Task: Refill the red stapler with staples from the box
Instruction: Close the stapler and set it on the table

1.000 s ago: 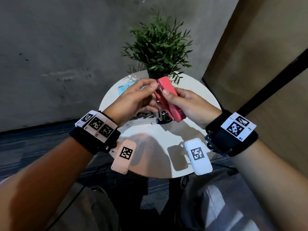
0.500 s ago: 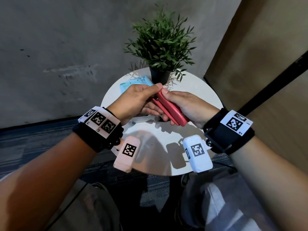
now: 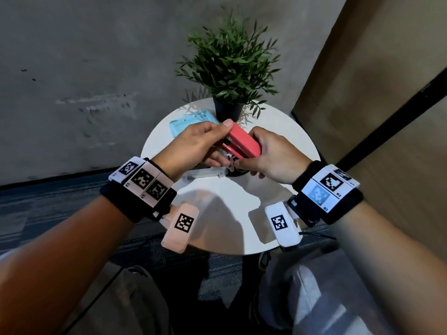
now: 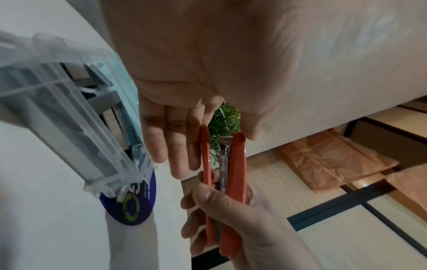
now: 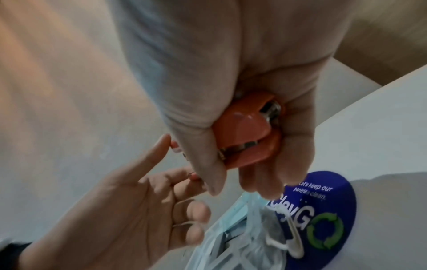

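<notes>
Both hands hold the red stapler (image 3: pixel 243 144) above the round white table (image 3: pixel 217 228). My left hand (image 3: pixel 203 141) pinches its far tip, thumb on top and fingers (image 4: pixel 177 146) under the base. My right hand (image 3: pixel 269 152) grips the rear end, fingers curled round the hinge (image 5: pixel 245 138). In the left wrist view the stapler (image 4: pixel 234 182) stands slightly agape, its metal magazine showing between cover and base. The clear plastic staple box (image 3: pixel 205 174) lies open on the table under my hands, its contents (image 4: pixel 110 117) visible through the wall.
A potted green plant (image 3: pixel 229 66) stands at the table's far side, right behind the stapler. A light blue lid (image 3: pixel 188 122) lies to its left. A round blue sticker (image 5: pixel 323 219) is on the tabletop beside the box. A grey wall lies behind, a brown panel at right.
The hands have brought the stapler down from its raised tilt and turned its cover upward. My left thumb has moved onto the far tip.
</notes>
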The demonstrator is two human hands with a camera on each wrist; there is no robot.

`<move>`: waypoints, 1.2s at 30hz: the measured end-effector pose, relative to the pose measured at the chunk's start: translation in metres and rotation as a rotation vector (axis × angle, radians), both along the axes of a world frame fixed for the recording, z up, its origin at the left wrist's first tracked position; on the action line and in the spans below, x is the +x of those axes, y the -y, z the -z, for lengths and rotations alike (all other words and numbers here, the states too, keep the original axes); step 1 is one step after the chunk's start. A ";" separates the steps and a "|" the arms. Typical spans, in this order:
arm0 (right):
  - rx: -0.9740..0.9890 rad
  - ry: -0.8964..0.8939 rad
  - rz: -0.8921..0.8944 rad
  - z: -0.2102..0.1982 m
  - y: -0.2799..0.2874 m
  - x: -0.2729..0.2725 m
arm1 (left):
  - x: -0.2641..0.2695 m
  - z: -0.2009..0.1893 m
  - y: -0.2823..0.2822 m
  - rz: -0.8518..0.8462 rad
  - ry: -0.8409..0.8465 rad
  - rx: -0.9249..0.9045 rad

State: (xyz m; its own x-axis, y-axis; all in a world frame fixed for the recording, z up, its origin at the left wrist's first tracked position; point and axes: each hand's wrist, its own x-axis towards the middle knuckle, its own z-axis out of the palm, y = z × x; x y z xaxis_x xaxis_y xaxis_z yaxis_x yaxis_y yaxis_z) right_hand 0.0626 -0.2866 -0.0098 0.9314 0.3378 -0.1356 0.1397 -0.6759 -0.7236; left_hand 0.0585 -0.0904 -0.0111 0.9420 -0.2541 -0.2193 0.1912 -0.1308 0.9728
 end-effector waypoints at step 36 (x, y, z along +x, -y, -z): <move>-0.538 0.020 0.382 0.053 0.042 0.048 | -0.023 0.015 -0.008 0.529 0.302 0.819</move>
State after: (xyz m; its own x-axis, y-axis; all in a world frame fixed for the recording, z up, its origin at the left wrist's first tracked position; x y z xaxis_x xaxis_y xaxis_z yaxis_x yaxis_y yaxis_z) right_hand 0.1107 -0.3289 -0.0624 0.9764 -0.1269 -0.1748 -0.1716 -0.9473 -0.2704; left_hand 0.0352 -0.0825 -0.0266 0.7970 -0.5330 -0.2842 -0.3232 -0.7737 0.5448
